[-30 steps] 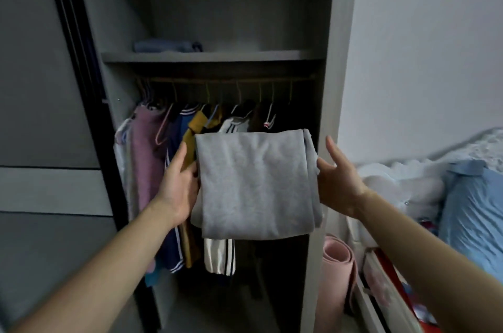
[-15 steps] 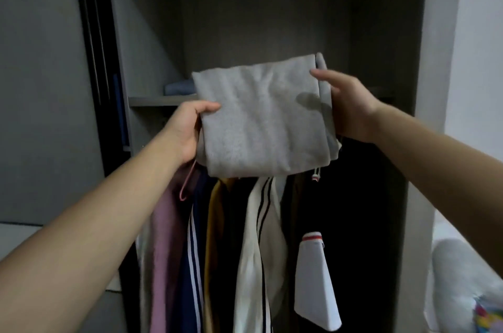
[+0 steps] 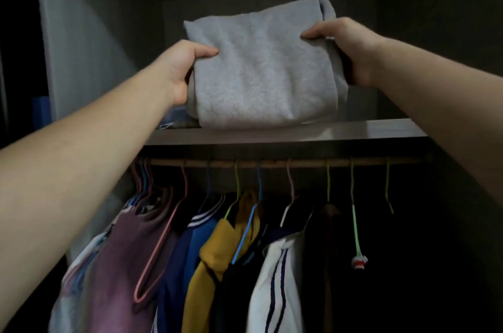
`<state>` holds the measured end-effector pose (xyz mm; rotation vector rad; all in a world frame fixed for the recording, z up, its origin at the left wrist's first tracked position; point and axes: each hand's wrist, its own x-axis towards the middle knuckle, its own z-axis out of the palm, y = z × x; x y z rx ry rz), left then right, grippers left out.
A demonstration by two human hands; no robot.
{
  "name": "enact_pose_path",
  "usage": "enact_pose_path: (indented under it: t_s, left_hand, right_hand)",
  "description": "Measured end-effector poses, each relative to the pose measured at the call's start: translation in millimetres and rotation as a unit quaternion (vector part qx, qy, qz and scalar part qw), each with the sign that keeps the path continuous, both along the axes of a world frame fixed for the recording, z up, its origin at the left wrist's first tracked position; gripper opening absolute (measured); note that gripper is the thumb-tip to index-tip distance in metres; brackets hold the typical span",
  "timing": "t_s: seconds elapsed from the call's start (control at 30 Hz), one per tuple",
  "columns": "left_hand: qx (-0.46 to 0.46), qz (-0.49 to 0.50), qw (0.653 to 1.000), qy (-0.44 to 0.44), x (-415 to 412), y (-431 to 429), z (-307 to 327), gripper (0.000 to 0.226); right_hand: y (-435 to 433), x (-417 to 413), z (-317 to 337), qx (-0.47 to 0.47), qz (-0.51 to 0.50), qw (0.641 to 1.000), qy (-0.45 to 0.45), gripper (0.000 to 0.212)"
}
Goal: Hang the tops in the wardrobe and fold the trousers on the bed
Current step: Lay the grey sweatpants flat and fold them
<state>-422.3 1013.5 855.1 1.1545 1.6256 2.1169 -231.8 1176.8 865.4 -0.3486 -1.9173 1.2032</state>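
Left hand [image 3: 183, 68] and right hand [image 3: 351, 52] are gripping folded grey trousers [image 3: 261, 71] by opposite sides so folds hold; bottom possibly touching shelf [image 3: 353, 132].

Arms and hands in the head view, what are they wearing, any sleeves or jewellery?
Both forearms are bare to the frame edge, no sleeves in view. Left hand and right hand are ungloved; no watch, bracelet or ring shows.
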Motion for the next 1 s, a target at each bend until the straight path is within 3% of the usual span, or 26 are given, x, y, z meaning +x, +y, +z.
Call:
enact_pose_path:
  t_s: [0.17,0.27,0.47,0.53,0.57,0.67,0.73,0.83,0.93,1.0]
  left_hand:
    - [-0.071,-0.015,0.997,0.006,-66.0,61.1,24.5,0.015]
    - [-0.134,-0.022,0.991,0.020,-99.7,91.2,40.4,0.013]
    - [-0.202,-0.032,0.978,0.048,-145.4,142.0,51.7,0.022]
    - [-0.255,-0.020,0.964,0.074,-157.4,156.1,42.4,0.028]
    - [-0.290,-0.011,0.953,0.088,-161.7,161.2,37.2,0.032]
    - [-0.357,0.002,0.924,0.136,-163.4,166.7,29.9,0.059]
    - [-0.362,0.015,0.904,0.226,-159.5,164.1,33.3,0.077]
    - [-0.398,-0.001,0.826,0.400,-152.5,153.1,36.5,0.080]
    - [-0.469,-0.052,0.750,0.464,-153.8,150.7,31.4,0.078]
    - [-0.482,-0.047,0.730,0.483,-156.1,153.6,28.8,0.073]
  right_hand:
    - [47.6,-55.1,10.7,-0.029,-0.049,0.998,-0.018,0.018]
    - [78.0,-86.7,19.2,-0.035,-0.073,0.996,-0.047,0.030]
    - [123.9,-125.0,28.8,-0.021,-0.121,0.991,-0.046,0.046]
    - [137.7,-131.5,25.2,0.014,-0.153,0.983,-0.100,0.042]
    - [142.6,-132.0,22.1,0.030,-0.168,0.973,-0.155,0.043]
    - [152.4,-129.4,15.5,0.048,-0.190,0.928,-0.318,0.078]
    - [150.6,-129.7,15.9,0.066,-0.183,0.917,-0.349,0.084]
    - [148.2,-127.2,22.6,0.097,-0.184,0.903,-0.376,0.076]
    - [143.4,-120.5,22.2,0.082,-0.144,0.901,-0.402,0.053]
    - [140.7,-123.1,15.3,0.105,-0.129,0.895,-0.413,0.045]
